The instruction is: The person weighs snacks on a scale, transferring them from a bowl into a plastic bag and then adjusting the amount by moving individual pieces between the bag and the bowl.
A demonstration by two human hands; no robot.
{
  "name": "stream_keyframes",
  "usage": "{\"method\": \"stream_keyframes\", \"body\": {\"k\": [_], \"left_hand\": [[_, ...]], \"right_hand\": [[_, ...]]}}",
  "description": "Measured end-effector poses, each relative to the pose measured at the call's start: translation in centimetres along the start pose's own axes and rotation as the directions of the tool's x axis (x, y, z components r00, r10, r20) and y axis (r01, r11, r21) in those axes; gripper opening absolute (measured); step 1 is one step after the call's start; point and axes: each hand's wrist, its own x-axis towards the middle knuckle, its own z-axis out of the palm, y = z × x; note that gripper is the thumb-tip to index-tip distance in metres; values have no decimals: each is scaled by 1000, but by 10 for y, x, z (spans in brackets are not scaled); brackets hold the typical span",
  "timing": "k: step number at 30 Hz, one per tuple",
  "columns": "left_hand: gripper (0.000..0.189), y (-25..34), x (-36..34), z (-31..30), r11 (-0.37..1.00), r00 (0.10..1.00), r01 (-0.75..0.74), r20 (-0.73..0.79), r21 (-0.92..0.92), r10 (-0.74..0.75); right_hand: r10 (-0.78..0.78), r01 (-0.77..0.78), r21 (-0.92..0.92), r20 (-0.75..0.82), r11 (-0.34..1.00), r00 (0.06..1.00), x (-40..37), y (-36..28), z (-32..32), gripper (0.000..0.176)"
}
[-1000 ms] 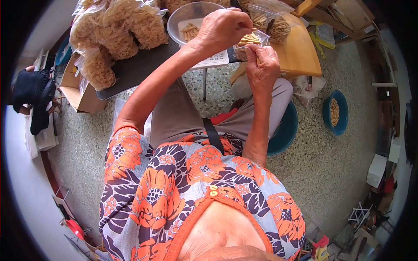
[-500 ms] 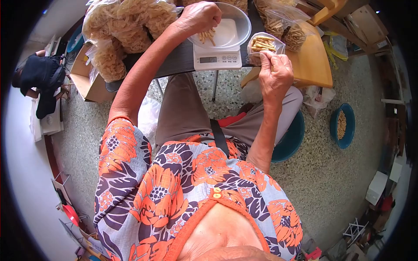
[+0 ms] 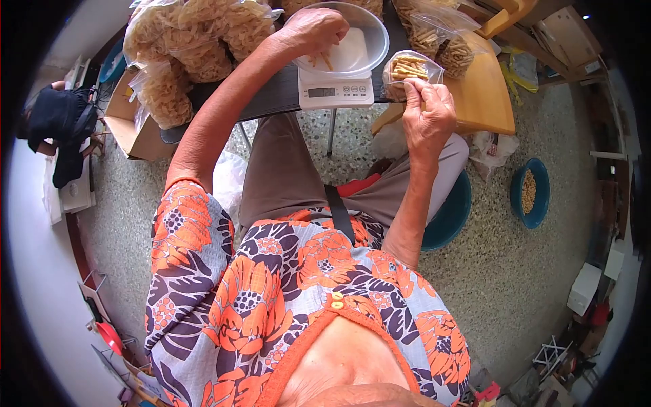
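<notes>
My left hand point(image 3: 313, 30) reaches into a clear bowl point(image 3: 371, 39) that sits on a white digital scale point(image 3: 335, 93), its fingers closed around several yellow snack sticks point(image 3: 321, 61). Beside the scale, my right hand point(image 3: 427, 114) holds up a small clear bag point(image 3: 407, 68) partly filled with the same sticks, gripping it from below. The scale stands on a dark table point(image 3: 271, 98).
Several large bags of sticks point(image 3: 183, 47) lie on the table's left, more bags point(image 3: 441, 34) at the back right. A wooden board point(image 3: 485, 88), a cardboard box point(image 3: 132, 139), a teal basin point(image 3: 449, 214) and a blue bowl of grain point(image 3: 530, 192) surround my knees.
One second ago both hands were together at the small bag. The left hand then moved left into the bowl on the scale; the right hand keeps holding the bag.
</notes>
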Motion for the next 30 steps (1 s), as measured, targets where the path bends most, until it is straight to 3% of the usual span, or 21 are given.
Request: {"method": "stream_keyframes", "body": {"k": [2,5,9,11,12,14,20,22,24,25,26,27,28,29,30], "left_hand": [[4,1,-4,-5,976,992,63,-98,-208,-85],[7,-7,-13,-14,959,991,-12,-132,-283,-26],[2,-1,-12,-8,983,989,34,-134,-182,-59],[4,0,-11,-10,996,997,72,-1,-57,-72],[4,2,-10,-10,996,997,72,-3,-57,-72],[7,0,-6,-1,1000,996,-4,-90,-7,3],[8,-1,-4,-1,997,999,-49,-12,59,50],[12,-2,-4,0,997,997,-52,-47,61,55],[16,-3,-7,-6,977,977,-72,-212,-200,29],[16,-1,-7,-8,978,976,-73,-214,-196,30],[17,1,-6,-11,727,983,-8,-140,-687,-121],[18,4,-6,-13,252,978,55,1,-966,-210],[19,7,-6,-16,-300,964,99,166,-949,-209],[19,12,-7,-17,-434,972,91,175,-896,-157],[19,18,-8,-18,-432,972,91,174,-897,-157]], "right_hand": [[-2,2,7,-2,1000,1000,0,1,0,12],[-12,12,2,-6,1000,1000,0,1,0,12],[-6,6,-5,4,1000,1000,-1,0,1,11],[-8,8,-17,5,1000,1000,-1,-1,0,11],[-12,12,-19,5,1000,1000,-1,-1,0,11],[-20,20,-19,6,1000,1000,1,-2,-1,12],[-8,8,-24,10,1000,1000,0,-1,0,12],[-4,4,-11,8,1000,1000,-1,-1,0,12],[0,1,-19,10,1000,1000,0,-1,0,12],[2,-2,-26,17,1000,1000,-1,-1,0,12],[-1,1,-23,13,1000,1000,-1,-1,0,12],[1,-1,-16,15,1000,1000,-1,-1,1,12],[4,-4,-10,16,1000,1000,0,-1,1,12],[2,-2,-7,13,1000,1000,1,-2,1,12],[0,0,-9,13,1000,1000,1,-2,1,12]]}}
